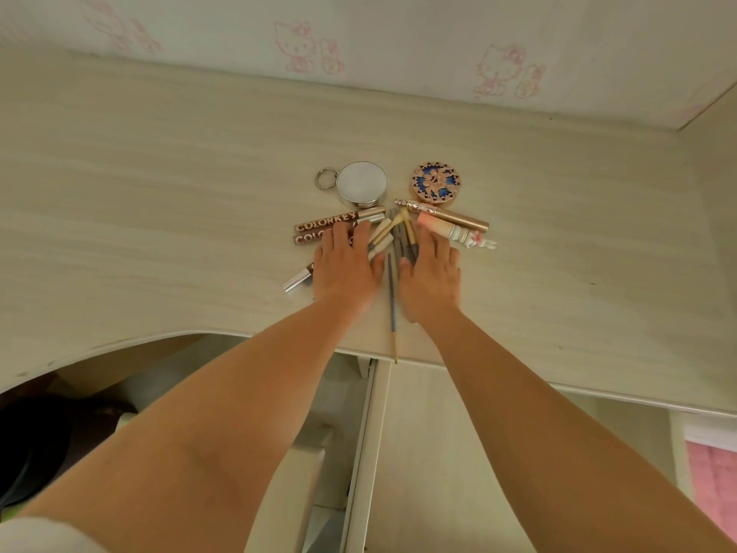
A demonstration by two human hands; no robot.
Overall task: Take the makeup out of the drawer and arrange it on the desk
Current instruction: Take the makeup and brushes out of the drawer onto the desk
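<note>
Makeup lies clustered mid-counter (159,233): two Colorkey tubes (331,225), a silver compact (361,182), an ornate blue compact (435,182), a gold tube (458,218), and pencils (399,233). Left hand (345,269) and right hand (430,273) rest palm-down on the pile, fingers spread flat, gripping nothing. One pencil (393,309) overhangs the counter's front edge.

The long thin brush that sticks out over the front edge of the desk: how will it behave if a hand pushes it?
The long thin brush is slim and round, so it would probably roll sideways easily. Its gold tip overhangs the desk edge, so a nudge toward the person could tip it off. It looks light and stiff.
</note>
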